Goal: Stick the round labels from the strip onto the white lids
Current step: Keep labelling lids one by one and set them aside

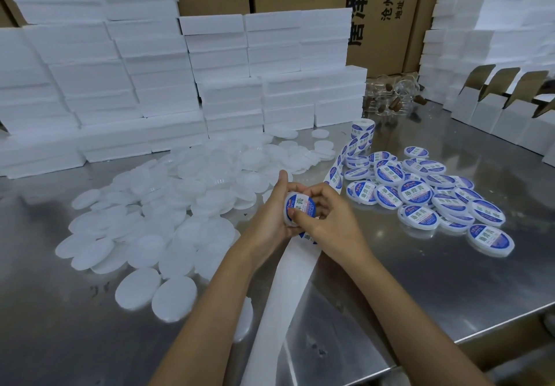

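Left hand: my left hand (271, 205) curls round a white lid (295, 210), thumb up along its far edge, holding it tilted over the middle of the steel table (450, 265).
Right hand: my right hand (327, 220) has its fingers bent onto the lid's face, fingertips pressing the round blue-and-white label (300, 205) on it.
Strip: the label strip (338, 169) runs from a roll (362, 133) standing toward the table's far edge, down to my hands; its bare white backing (285, 295) trails on to the near edge.
Plain lids: a heap of unlabelled lids (180, 193) spreads over the left half of the table.
Labelled lids: a pile of labelled lids (420, 196) lies on the right half, just beside the strip.
Far edge: stacked white foam boxes (150, 70), brown cartons (375, 10) behind them.
Right edge: open white cartons (495, 109) in a row.
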`<state>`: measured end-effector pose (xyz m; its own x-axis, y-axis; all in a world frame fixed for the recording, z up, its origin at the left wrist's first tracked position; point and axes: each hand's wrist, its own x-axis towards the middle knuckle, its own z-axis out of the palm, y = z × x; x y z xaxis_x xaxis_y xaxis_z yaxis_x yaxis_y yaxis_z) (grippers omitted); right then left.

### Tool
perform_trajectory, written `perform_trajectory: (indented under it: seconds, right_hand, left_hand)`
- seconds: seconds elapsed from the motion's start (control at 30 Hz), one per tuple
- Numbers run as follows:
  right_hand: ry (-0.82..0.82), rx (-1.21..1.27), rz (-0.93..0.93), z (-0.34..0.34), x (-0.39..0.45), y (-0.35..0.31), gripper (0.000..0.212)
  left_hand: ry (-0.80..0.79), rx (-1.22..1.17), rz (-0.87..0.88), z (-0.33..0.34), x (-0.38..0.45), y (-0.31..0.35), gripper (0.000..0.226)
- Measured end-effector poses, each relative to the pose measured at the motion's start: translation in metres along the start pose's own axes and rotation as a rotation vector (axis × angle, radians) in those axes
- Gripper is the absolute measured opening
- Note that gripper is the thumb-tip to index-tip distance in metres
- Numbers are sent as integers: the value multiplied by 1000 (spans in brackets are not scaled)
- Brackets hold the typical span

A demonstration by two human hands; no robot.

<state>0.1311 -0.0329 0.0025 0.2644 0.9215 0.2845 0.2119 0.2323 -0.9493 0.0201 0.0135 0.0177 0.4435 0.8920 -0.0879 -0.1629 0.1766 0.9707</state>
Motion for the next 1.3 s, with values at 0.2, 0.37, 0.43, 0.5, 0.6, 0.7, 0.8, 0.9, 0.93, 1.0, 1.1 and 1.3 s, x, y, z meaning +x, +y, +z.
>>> perform_trajectory:
  seconds: [0.2, 0.37, 0.43, 0.5, 0.6, 0.7, 0.8, 0.9, 0.93, 1.0, 1.1, 1.3]
  right_hand:
    - [57, -191, -26, 0, 0, 1, 22]
    - [63, -173, 6, 1, 0, 2, 27]
    - [72, -152, 17, 2, 0, 2, 28]
    - [84, -126, 25, 2, 1, 3, 32]
    - [84, -34, 56, 1, 3, 5, 47]
    - [91, -42, 38, 1, 4, 7, 50]
    - [94, -24, 1, 1, 4, 9, 49]
    - [92, -36, -1, 1, 4, 9, 49]
    - [94, -42, 3, 1, 4, 9, 50]
    - [113, -70, 9, 0, 4, 8, 50]
    - [165, -224, 23, -3, 4, 9, 48]
    - [85, -401, -164, -4, 1, 14, 45]
  left_hand:
    - [8, 33, 4, -1, 3, -3, 52]
    - [13, 67, 46, 0, 4, -5, 50]
    - [19, 72, 64, -1, 4, -5, 49]
    - [23, 75, 69, 0, 3, -5, 48]
    - [23, 66, 56, 1, 2, -3, 48]
    - [22, 44, 36, 1, 0, -1, 48]
    - [7, 5, 19, 1, -2, 2, 48]
    - [3, -26, 21, 3, -4, 4, 48]
    - [4, -38, 20, 3, -5, 5, 47]
    - [5, -104, 10, 4, -6, 6, 47]
    - [2, -270, -23, 2, -8, 11, 49]
    - [-128, -386, -8, -4, -12, 15, 42]
